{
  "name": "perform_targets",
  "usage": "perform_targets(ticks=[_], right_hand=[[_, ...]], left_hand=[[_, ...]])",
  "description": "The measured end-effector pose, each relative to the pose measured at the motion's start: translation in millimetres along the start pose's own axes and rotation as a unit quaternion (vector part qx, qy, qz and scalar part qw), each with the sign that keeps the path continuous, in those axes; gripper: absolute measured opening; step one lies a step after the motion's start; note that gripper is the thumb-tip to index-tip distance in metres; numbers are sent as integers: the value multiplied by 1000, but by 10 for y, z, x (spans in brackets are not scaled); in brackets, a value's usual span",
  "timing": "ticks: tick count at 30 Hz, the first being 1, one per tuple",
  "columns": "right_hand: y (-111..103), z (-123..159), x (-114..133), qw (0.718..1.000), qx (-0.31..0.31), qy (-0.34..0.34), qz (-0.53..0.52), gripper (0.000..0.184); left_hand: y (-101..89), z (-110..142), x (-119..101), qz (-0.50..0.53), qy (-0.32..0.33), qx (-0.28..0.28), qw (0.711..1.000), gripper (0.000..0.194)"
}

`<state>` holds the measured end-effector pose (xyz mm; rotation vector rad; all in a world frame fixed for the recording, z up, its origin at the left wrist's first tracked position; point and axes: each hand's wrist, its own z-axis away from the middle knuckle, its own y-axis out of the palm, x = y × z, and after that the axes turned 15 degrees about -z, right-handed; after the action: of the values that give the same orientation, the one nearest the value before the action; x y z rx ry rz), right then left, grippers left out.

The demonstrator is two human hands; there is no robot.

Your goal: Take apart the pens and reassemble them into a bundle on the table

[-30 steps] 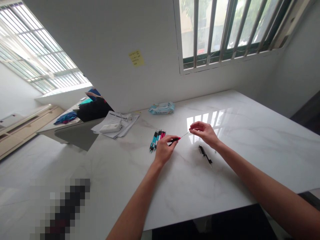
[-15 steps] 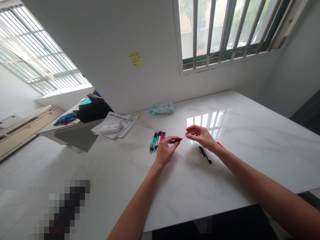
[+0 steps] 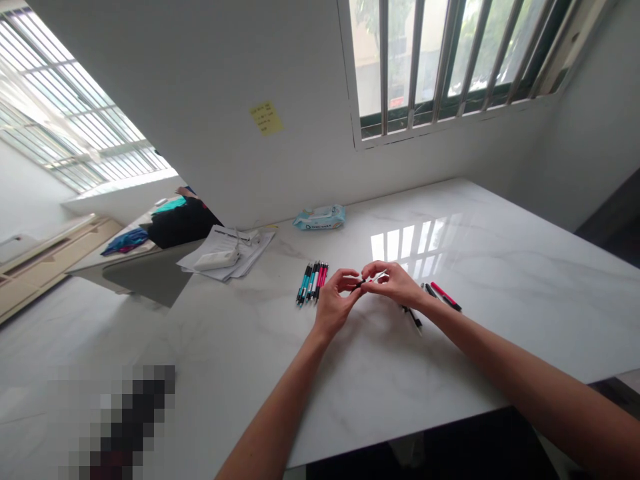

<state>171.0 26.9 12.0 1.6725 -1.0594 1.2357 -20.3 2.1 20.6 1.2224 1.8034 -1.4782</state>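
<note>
My left hand (image 3: 334, 305) is closed, thumb and fingertips pinching a short black pen part (image 3: 359, 284). Against it my right hand (image 3: 394, 283) is pinched too, with a thin, pale refill-like stick (image 3: 380, 275) showing among its fingers. The fingertips of both hands meet, so the joint between the two pieces is hidden. Just left of my left hand lies a row of click pens (image 3: 311, 283) in blue, white and red. Under my right wrist, black pen parts (image 3: 414, 320) rest on the table, and a red pen barrel (image 3: 444, 295) with a black end lies beyond it.
The white marbled table (image 3: 350, 393) carries a pack of wipes (image 3: 320, 218) by the wall. Papers with a white power strip (image 3: 217, 259) lie at the back left. A yellow note (image 3: 267, 118) sticks to the wall, left of a barred window (image 3: 430, 67).
My right hand has moved left and down to meet my left hand, closing the gap between them. The red barrel behind my right wrist has come into fuller view.
</note>
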Motion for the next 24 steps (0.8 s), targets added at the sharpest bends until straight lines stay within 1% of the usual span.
perform_targets(ticks=[2, 4, 7, 9, 11, 12, 14, 17, 20, 22, 24], right_hand=[[5, 4, 12, 1000, 9, -8, -2, 22], [-19, -6, 25, 999, -6, -24, -25, 21], [-130, -50, 57, 990, -60, -39, -119, 23], [-233, -88, 85, 977, -104, -37, -183, 25], [-321, -117, 105, 968, -140, -33, -205, 29], [-352, -126, 109, 969, -151, -32, -195, 30], [-387, -134, 96, 977, -153, -33, -144, 31], [-395, -128, 40, 991, -119, -45, -39, 33], [-397, -117, -9, 994, -82, -58, 52, 34], [-395, -109, -10, 992, -79, -55, 82, 31], [-387, -100, 13, 990, -91, -50, 92, 25]], left_hand=[[4, 4, 6, -9, 4, 3, 1000, 35], [8, 6, 24, -15, 4, 9, 1000, 38], [-4, -6, 68, -34, 8, 4, 999, 38], [-35, -29, 106, -66, 12, -10, 998, 30], [-83, -59, 144, -105, 23, -27, 994, 19], [-111, -74, 160, -122, 30, -37, 991, 14], [-165, -100, 184, -148, 43, -54, 987, 12], [-223, -121, 196, -173, 50, -71, 981, 14], [-243, -124, 196, -185, 55, -76, 978, 15], [-242, -121, 199, -187, 61, -75, 978, 16], [-238, -117, 204, -189, 63, -72, 977, 17]])
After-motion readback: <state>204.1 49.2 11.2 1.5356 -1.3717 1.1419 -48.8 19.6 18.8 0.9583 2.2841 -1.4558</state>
